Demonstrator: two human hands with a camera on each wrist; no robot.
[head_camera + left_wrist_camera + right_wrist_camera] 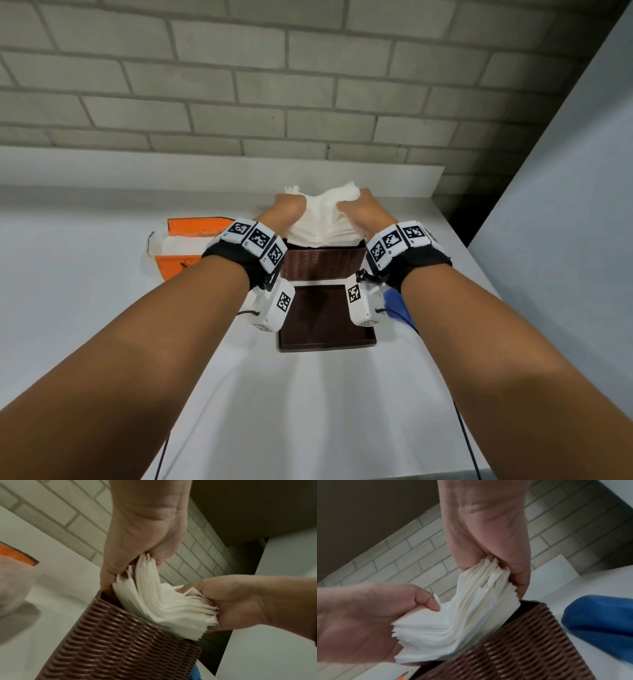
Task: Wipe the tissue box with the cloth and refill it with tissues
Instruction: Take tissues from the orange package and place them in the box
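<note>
White tissues [322, 219] sag in a bent stack, the left hand [287, 205] and right hand [363, 209] each in a pinching grip on one end. Its middle dips into the brown woven tissue box [323, 262]. On the tabletop [85, 308], the box's lid [325, 318] lies at 6 o'clock, blue cloth [599, 623] at 4, orange packet [185, 246] at 9.

Black wristbands [236, 257] with white checker-marked camera blocks [274, 305]

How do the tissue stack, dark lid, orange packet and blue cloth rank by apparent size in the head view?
Largest to smallest, as they look:
1. dark lid
2. tissue stack
3. orange packet, partly behind the left wrist
4. blue cloth, mostly hidden by the right wrist, so its true size is unsure
</note>
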